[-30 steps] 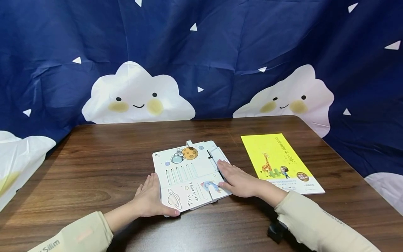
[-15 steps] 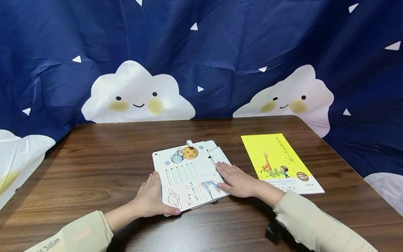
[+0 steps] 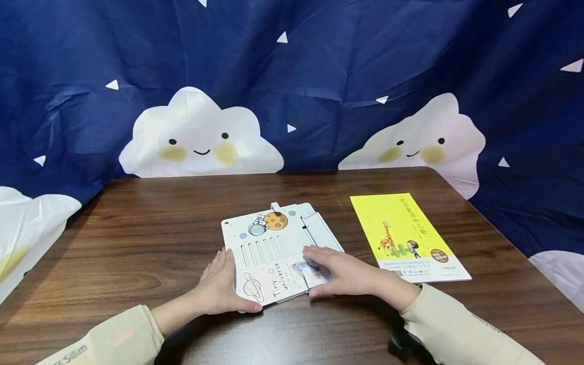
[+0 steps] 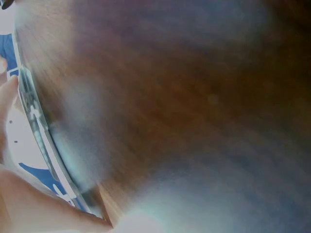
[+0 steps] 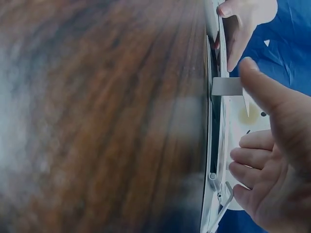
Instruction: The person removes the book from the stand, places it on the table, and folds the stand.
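A flat, folded white book stand (image 3: 264, 258) with planet drawings and "Tiny Universe" lettering lies on the table. My left hand (image 3: 218, 290) rests at its near left corner, fingers straight along the left edge and thumb at the front edge. Over its right part is my right hand (image 3: 349, 272), fingers extended and covering some of the rocket picture. In the right wrist view, the right thumb lies against a white page clip (image 5: 227, 86) at the stand's edge, while the other fingers stay slightly bent above the surface. A second clip (image 3: 275, 207) juts from the far edge.
To the right on the brown wooden table (image 3: 150, 223) lies a yellow book (image 3: 397, 223) with a giraffe on its cover. A small black object (image 3: 399, 347) shows below the right sleeve. A blue cloth (image 3: 315, 66) with smiling clouds hangs behind.
The right hand has slid toward the front edge, its thumb leaving the rocket picture for the near clip, and more of the stand's right panel shows. The left hand has stayed in place.
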Tool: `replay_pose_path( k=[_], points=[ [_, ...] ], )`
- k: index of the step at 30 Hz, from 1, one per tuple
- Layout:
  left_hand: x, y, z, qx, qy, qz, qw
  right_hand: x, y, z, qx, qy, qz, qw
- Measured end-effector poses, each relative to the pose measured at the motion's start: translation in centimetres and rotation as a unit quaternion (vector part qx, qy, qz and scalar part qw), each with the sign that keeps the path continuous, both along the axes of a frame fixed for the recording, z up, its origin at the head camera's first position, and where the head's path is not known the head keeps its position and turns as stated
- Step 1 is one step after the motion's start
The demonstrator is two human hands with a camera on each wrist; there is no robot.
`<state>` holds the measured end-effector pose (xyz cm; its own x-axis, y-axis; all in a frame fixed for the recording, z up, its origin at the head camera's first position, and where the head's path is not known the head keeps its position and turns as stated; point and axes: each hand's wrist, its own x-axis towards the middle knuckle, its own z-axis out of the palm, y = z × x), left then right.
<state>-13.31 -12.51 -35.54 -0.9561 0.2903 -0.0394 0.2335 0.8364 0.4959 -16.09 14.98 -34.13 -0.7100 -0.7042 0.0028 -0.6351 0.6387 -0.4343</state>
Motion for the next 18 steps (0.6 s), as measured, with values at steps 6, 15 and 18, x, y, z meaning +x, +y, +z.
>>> replay_pose_path(
  k=[6, 15, 18],
  points=[
    [0.00, -0.07, -0.13, 0.002, -0.002, -0.001, 1.0000, 0.03, -0.21, 0.07, 0.029, 0.007, 0.002, 0.9996],
    [-0.10, -0.01, 0.16, -0.008, 0.007, 0.004, 0.9999, -0.23, -0.34, 0.32, 0.033, 0.025, -0.004, 0.9991],
    [-0.11, 0.00, 0.33, -0.005, 0.008, 0.002, 1.0000, -0.32, -0.36, 0.31, 0.033, 0.031, -0.004, 0.9990]
  ],
)
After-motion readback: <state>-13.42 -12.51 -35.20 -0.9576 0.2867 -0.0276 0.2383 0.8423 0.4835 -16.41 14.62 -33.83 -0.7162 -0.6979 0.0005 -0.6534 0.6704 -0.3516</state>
